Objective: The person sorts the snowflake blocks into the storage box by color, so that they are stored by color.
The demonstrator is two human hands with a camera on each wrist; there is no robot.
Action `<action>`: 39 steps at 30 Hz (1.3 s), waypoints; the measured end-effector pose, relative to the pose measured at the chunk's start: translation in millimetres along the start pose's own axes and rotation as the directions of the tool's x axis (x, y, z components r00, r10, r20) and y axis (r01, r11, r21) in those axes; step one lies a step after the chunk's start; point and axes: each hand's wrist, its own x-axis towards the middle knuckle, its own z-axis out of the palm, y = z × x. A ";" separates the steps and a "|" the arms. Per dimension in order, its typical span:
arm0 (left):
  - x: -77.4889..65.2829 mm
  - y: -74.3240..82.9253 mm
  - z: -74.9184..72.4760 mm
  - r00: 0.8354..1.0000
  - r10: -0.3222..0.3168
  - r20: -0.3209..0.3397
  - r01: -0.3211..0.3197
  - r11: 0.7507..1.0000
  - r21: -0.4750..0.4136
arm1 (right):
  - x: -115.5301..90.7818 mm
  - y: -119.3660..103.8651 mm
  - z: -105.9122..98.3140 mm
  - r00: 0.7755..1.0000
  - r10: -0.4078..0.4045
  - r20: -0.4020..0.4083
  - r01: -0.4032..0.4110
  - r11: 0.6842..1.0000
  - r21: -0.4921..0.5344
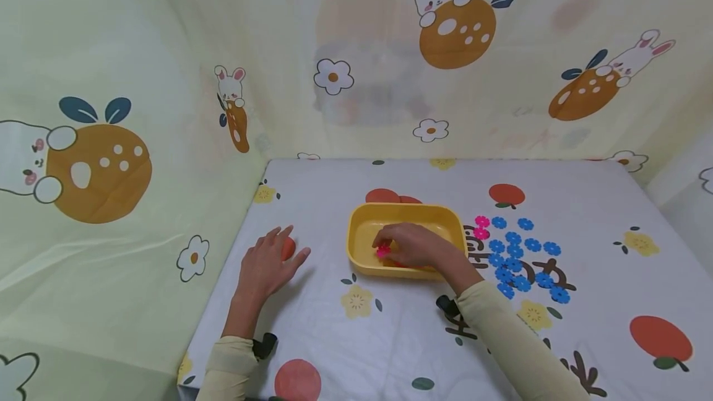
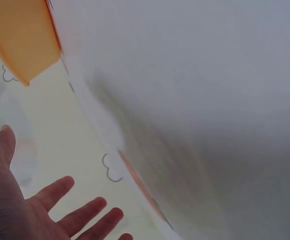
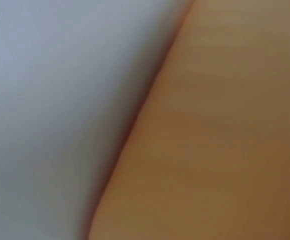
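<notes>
The right hand (image 1: 414, 245) hides part of the tray (image 1: 359, 246). The left wrist view's edge cuts off the left hand (image 2: 32, 216).

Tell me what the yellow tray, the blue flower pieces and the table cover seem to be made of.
Yellow tray: probably smooth, semi-gloss plastic, going by its even color and rounded, molded-looking rim.
Blue flower pieces: likely plastic, from their uniform, saturated color and repeated shape; finish too small to judge.
Table cover: a printed sheet with faint wrinkles; cloth or vinyl, I can't tell.
</notes>
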 end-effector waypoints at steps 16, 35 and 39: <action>-2.8 -2.2 0.8 1.000 0.010 -0.012 -0.010 1.000 -0.009 | -4.4 3.6 6.7 0.999 -0.039 0.019 0.039 0.999 -0.008; -1.8 -1.7 -0.5 1.000 -0.003 0.004 0.004 1.000 -0.009 | -4.0 5.7 8.8 0.999 -0.054 0.005 0.054 0.998 -0.016; -2.2 -1.3 -1.0 1.000 -0.008 0.008 0.008 1.000 -0.008 | -3.4 7.5 10.2 0.998 -0.058 -0.001 0.058 0.998 -0.017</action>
